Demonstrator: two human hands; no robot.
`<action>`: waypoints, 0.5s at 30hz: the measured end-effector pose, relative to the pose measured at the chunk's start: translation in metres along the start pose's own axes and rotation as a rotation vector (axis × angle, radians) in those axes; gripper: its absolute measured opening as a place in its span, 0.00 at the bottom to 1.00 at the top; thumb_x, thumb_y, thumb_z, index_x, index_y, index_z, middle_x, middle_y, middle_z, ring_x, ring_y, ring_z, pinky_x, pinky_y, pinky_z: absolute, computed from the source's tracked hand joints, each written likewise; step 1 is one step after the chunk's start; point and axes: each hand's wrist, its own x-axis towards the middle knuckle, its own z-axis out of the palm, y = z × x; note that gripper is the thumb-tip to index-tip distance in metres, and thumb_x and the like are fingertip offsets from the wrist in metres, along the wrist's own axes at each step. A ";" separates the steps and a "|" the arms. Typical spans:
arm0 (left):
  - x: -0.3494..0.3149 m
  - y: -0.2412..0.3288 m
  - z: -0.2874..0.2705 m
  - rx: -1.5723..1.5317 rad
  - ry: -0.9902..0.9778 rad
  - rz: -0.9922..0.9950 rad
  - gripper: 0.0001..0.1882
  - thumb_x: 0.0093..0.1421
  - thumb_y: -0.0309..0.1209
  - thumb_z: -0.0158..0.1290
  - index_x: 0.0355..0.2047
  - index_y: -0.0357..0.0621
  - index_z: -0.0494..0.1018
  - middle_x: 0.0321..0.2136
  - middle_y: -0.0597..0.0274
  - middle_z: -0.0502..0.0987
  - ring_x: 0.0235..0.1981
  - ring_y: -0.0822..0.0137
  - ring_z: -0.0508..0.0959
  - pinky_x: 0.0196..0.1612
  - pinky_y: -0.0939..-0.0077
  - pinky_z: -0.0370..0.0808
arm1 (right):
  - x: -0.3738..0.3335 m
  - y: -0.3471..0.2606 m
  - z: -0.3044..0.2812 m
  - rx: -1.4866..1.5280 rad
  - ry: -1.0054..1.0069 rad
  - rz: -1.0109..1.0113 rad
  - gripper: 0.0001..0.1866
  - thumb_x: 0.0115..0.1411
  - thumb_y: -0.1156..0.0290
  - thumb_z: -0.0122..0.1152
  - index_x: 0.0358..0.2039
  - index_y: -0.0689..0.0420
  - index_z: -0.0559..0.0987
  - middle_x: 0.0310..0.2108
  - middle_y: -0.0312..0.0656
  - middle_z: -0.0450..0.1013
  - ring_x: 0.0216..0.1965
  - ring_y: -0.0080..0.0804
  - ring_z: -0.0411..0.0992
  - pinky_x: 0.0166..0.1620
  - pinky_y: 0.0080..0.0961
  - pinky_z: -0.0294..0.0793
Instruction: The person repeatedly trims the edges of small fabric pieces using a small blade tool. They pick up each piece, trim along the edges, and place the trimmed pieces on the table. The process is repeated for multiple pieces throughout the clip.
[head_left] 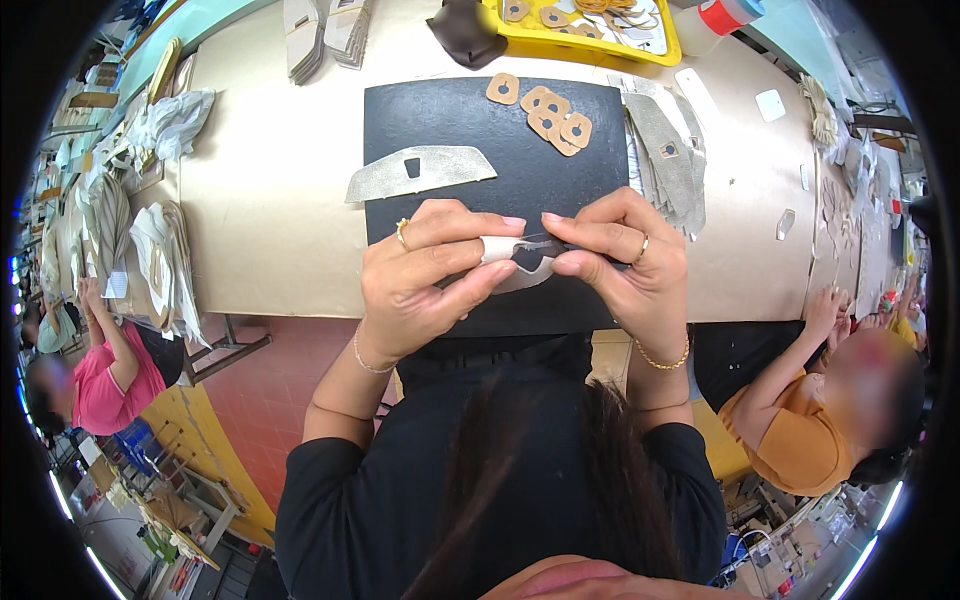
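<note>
Both hands meet over the near part of a black mat (430, 113). My left hand (425, 262) is closed on a small light-grey cut piece (500, 249), bent between fingers and thumb, with a dark opening showing in it. My right hand (625, 255) pinches the other side of this piece at the opening's edge; its fingertips partly hide what they grip. Beyond my left hand lies a flat grey curved piece (440, 170) with a cut-out window. Several tan squarish pieces (546, 122) with centre holes lie beyond my right hand, most of them overlapping.
Stacked grey cut pieces (665, 150) overlap the mat's right side. A yellow tray (600, 47) holds more tan pieces at the far edge, beside a dark bundle (468, 35). Co-workers sit at left (115, 375) and right (800, 420). Bundled pieces (165, 265) hang off the left table edge.
</note>
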 end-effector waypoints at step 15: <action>0.004 -0.003 0.000 -0.065 -0.011 -0.023 0.08 0.48 0.21 0.66 0.31 0.39 0.82 0.36 0.56 0.84 0.34 0.66 0.83 0.41 0.71 0.73 | 0.001 -0.003 -0.004 0.015 -0.041 0.012 0.14 0.49 0.71 0.72 0.39 0.57 0.86 0.28 0.37 0.74 0.29 0.25 0.72 0.31 0.18 0.70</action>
